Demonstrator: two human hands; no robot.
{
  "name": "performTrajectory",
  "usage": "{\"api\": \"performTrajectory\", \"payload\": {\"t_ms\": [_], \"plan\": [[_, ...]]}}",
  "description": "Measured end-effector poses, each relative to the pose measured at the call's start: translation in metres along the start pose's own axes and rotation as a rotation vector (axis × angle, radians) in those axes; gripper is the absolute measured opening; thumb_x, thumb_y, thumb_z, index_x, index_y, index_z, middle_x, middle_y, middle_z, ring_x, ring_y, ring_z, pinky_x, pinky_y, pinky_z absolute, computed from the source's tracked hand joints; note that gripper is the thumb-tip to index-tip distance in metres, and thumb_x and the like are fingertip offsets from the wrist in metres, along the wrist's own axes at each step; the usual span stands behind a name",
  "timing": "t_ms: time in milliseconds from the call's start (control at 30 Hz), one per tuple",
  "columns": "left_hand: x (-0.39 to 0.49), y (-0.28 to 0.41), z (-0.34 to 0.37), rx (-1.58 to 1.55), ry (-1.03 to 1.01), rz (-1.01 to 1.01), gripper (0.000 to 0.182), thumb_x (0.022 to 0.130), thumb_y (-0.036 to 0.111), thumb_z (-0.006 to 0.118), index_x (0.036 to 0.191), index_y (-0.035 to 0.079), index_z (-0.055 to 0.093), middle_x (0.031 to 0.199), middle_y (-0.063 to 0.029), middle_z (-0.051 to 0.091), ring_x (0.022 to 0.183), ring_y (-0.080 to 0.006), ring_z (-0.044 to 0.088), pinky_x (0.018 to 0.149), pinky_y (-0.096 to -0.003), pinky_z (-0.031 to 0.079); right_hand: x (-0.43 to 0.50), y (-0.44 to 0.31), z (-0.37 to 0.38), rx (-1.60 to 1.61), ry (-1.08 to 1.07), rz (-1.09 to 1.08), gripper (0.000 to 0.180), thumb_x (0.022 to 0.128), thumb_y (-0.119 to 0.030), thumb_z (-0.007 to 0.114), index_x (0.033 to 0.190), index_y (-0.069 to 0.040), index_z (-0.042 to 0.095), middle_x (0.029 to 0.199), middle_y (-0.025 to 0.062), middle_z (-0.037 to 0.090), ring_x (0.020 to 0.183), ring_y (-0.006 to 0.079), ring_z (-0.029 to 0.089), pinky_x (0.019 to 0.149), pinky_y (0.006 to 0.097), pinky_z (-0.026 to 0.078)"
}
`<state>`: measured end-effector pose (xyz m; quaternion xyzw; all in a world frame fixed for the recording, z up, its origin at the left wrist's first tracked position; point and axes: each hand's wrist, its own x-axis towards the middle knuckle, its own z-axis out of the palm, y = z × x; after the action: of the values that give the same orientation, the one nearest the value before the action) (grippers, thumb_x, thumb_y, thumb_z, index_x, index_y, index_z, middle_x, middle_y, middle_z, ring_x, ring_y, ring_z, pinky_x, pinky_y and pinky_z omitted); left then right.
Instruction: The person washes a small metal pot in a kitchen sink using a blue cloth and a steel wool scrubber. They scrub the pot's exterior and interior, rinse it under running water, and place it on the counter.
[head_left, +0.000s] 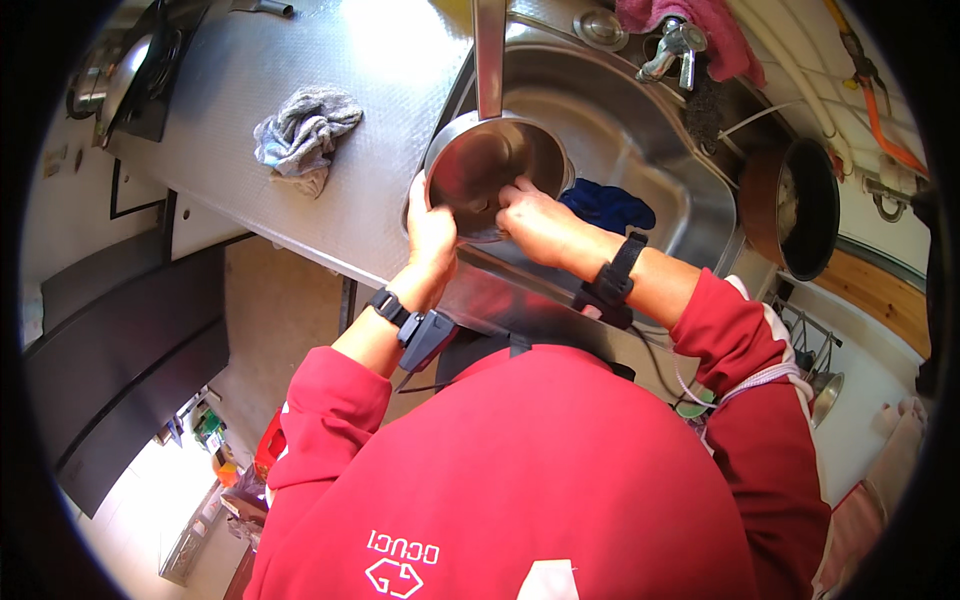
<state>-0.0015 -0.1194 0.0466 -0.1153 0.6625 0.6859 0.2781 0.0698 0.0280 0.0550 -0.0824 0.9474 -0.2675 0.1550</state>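
A stainless steel saucepan (480, 161) is held at the left edge of the metal sink (622, 142), its mouth towards me and its long handle (489, 60) pointing away. My left hand (433, 234) grips the near left side of its rim, thumb against the wall. Inside the mouth, my right hand (534, 221) has its fingers curled close to the inner wall. Whether those fingers hold a small pad or cloth is hidden. Just right of the pan, a dark blue cloth (611, 208) lies in the basin.
A crumpled grey cloth (306, 135) rests on the textured metal counter (360, 202) to the left. The tap (675, 52) rises behind the sink, with a pink cloth (726, 41) beside it. A brown pan (784, 206) stands on its side at the right.
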Motion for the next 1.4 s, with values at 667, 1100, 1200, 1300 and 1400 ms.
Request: {"api": "performTrajectory", "payload": {"t_ms": [667, 1100, 1200, 1300, 1400], "plan": [[-0.001, 0.028, -0.003, -0.048, 0.018, -0.223, 0.063, 0.078, -0.004, 0.036, 0.140, 0.011, 0.035, 0.132, -0.0139, 0.047, 0.118, -0.0253, 0.051, 0.085, -0.0388, 0.054, 0.014, 0.016, -0.029, -0.155, 0.105, 0.032, 0.015, 0.073, -0.009, 0.062, 0.083, -0.004, 0.072, 0.097, 0.0113, 0.062, 0.101, 0.0318, 0.054, 0.086, 0.0376, 0.048], [0.002, 0.023, -0.008, -0.080, -0.042, -0.149, 0.052, 0.091, 0.003, 0.036, 0.142, 0.009, 0.034, 0.139, -0.0138, 0.041, 0.125, -0.0268, 0.043, 0.101, -0.0385, 0.040, 0.018, 0.000, -0.006, -0.065, 0.279, 0.059, 0.025, 0.079, -0.008, 0.058, 0.103, -0.006, 0.057, 0.103, 0.0174, 0.056, 0.098, 0.0329, 0.056, 0.084, 0.0412, 0.050], [-0.002, 0.016, -0.005, -0.091, -0.034, -0.134, 0.051, 0.091, 0.002, 0.036, 0.141, 0.008, 0.035, 0.139, -0.0141, 0.042, 0.125, -0.0273, 0.043, 0.103, -0.0381, 0.039, 0.024, -0.004, 0.001, 0.021, 0.188, 0.150, 0.014, 0.079, -0.009, 0.057, 0.091, -0.006, 0.064, 0.093, 0.0166, 0.060, 0.093, 0.0337, 0.059, 0.082, 0.0411, 0.051], [-0.003, 0.008, 0.001, -0.083, -0.026, -0.116, 0.045, 0.094, 0.006, 0.038, 0.139, 0.005, 0.037, 0.134, -0.0139, 0.047, 0.121, -0.0253, 0.046, 0.102, -0.0362, 0.038, 0.031, -0.016, 0.008, 0.494, 0.249, 0.130, 0.015, 0.077, -0.007, 0.058, 0.091, -0.006, 0.065, 0.091, 0.0197, 0.060, 0.090, 0.0372, 0.060, 0.081, 0.0434, 0.050], [-0.002, 0.004, -0.001, -0.078, -0.012, -0.135, 0.044, 0.094, 0.007, 0.039, 0.138, 0.006, 0.038, 0.133, -0.0135, 0.048, 0.119, -0.0241, 0.047, 0.102, -0.0358, 0.038, 0.027, -0.023, 0.009, 0.567, 0.308, 0.014, 0.016, 0.077, -0.007, 0.058, 0.091, -0.006, 0.065, 0.092, 0.0178, 0.058, 0.092, 0.0368, 0.058, 0.083, 0.0431, 0.049]]}}
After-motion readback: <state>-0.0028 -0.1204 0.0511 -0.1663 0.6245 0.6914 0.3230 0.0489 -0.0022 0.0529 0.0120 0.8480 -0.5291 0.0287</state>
